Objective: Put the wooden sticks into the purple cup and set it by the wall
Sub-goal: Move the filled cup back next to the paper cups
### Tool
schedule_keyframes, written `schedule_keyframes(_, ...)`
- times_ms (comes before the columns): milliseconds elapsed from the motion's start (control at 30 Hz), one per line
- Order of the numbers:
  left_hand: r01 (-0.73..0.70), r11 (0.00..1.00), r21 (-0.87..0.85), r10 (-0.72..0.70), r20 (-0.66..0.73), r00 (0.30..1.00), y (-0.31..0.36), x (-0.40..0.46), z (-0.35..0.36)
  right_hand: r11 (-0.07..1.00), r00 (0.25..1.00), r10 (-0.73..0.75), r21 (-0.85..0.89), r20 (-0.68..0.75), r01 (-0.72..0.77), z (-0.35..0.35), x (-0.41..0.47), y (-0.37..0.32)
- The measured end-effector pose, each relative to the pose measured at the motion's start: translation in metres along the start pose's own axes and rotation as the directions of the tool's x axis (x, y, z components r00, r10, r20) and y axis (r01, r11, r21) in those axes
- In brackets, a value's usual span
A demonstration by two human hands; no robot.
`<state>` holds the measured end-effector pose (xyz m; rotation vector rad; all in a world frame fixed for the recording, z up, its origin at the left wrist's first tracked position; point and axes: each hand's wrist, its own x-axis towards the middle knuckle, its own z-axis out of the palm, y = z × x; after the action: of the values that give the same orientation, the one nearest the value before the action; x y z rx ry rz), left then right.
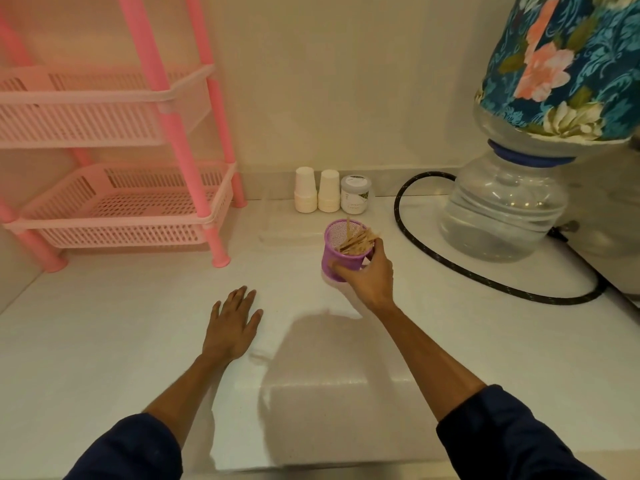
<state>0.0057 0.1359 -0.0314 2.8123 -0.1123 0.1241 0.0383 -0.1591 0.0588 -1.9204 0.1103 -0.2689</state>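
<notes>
Purple cup (341, 249), loaded with wooden sticks (356, 242): being carried toward the wall (311, 81).
Right hand (369, 277) is gripping the cup's near side above the countertop (138, 341), mid-way back (left hand (232, 327) lying flat, fingers spread, holding nothing); the next move is probably setting it down upright at the back edge beside the paper cups (317, 195).

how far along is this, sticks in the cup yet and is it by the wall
Done: the wooden sticks already sit in the purple cup; none show loose on the counter. In hand: the right hand grips the cup, mid-counter. The left hand rests flat on the counter. Left: setting the cup by the wall, near the paper cups and jar.
</notes>
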Motion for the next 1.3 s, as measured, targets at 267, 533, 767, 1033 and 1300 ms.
schedule_keyframes(267,0.008,1.0,0.003,-0.008,-0.012,1.0,0.001,0.002,0.0,0.996,1.0,0.017,-0.082,-0.019,-0.018,0.001,-0.001,0.007)
schedule_keyframes(533,0.011,1.0,-0.007,-0.011,-0.012,1.0,0.001,0.003,0.0,0.999,0.997,0.042,0.009,-0.071,-0.041,0.004,-0.003,0.015)
schedule_keyframes(767,0.008,1.0,-0.022,-0.009,-0.029,1.0,0.001,0.0,0.0,0.991,0.998,0.059,-0.122,0.024,-0.055,0.01,-0.008,0.043)
schedule_keyframes(1033,0.013,1.0,-0.028,-0.014,-0.022,1.0,0.001,-0.001,0.002,0.999,0.993,0.02,-0.028,-0.118,-0.023,0.021,-0.021,0.047)
schedule_keyframes(1300,0.01,0.999,-0.034,-0.011,-0.018,1.0,0.003,-0.004,0.002,0.969,0.96,0.16,-0.151,-0.23,-0.198,0.04,-0.01,0.033)
